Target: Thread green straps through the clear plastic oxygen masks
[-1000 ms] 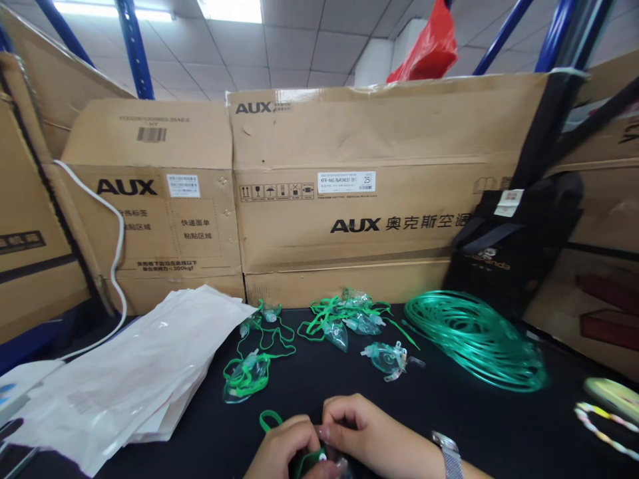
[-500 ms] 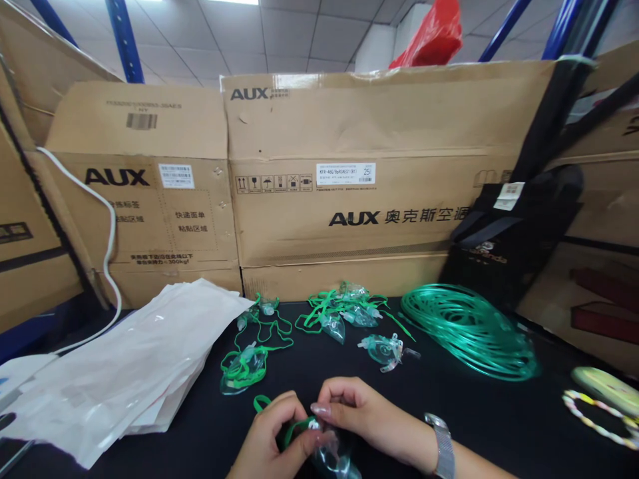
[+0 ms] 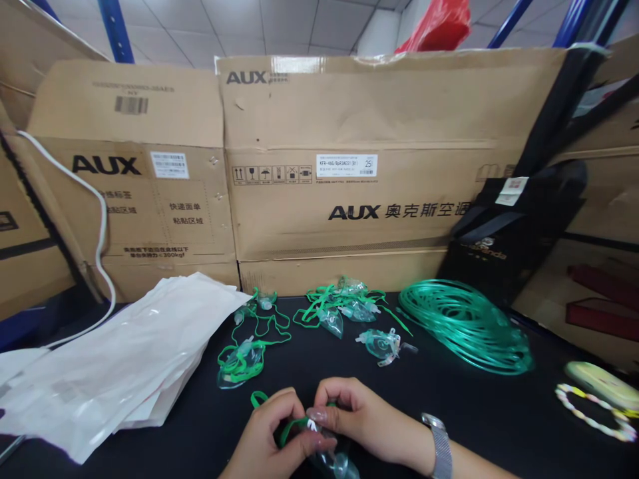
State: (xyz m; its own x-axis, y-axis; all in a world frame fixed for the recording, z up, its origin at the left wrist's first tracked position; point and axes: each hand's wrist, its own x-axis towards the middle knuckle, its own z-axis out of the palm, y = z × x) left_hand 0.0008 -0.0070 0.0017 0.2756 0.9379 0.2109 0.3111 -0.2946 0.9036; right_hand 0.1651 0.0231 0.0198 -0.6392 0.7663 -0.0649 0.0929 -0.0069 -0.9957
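Note:
Near the bottom edge, my left hand (image 3: pixel 267 436) and my right hand (image 3: pixel 354 416) are both closed on a clear oxygen mask (image 3: pixel 332 459) with a green elastic strap (image 3: pixel 258 399). My fingertips pinch the strap where it meets the mask. Beyond them on the black table (image 3: pixel 449 412) lie several more clear masks with green straps: one (image 3: pixel 238 362) to the left, one (image 3: pixel 380 344) in the middle, a tangled bunch (image 3: pixel 344 307) further back.
A coil of green tubing (image 3: pixel 464 326) lies at the right. A stack of white plastic bags (image 3: pixel 114 362) lies at the left. Big AUX cardboard boxes (image 3: pixel 349 166) wall the back, with a black bag (image 3: pixel 514 233) leaning there. A beaded bracelet (image 3: pixel 589 412) lies far right.
The view has tipped down a little, so more of my hands and the mask show. My fingers have shifted slightly on the strap; the things on the table stay put.

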